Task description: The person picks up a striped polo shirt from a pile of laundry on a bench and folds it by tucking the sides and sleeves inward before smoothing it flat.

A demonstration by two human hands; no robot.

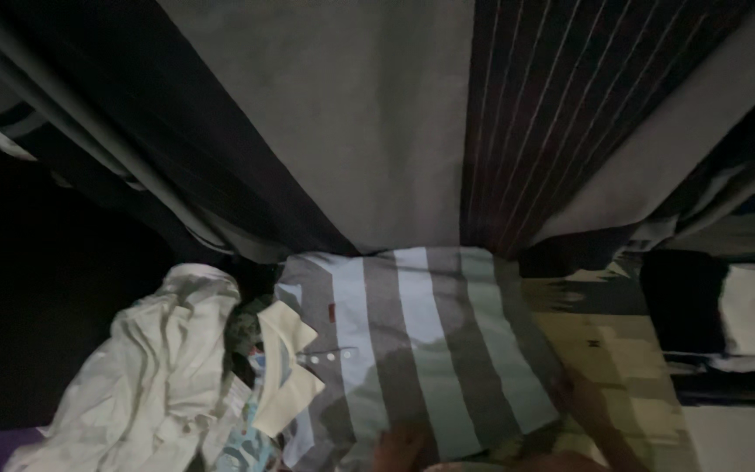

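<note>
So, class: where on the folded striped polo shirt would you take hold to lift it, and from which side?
Take the striped polo shirt by its right folded edge, coming from the right. That edge lies bare on the patterned cloth. The left side, by the cream collar, is crowded by the crumpled white garment.

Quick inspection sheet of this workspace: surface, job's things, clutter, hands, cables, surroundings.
Surface: patterned yellow and dark cloth cover, dimly lit.
Job's things: grey and pale blue striped polo shirt with cream collar, lying flat.
Clutter: crumpled white garment left of the shirt.
Hands: left hand and right hand rest on the shirt's lower edge; fingers blurred.
Cables: nothing seen.
Surroundings: hanging grey garment and dark pinstriped garment above.
</note>
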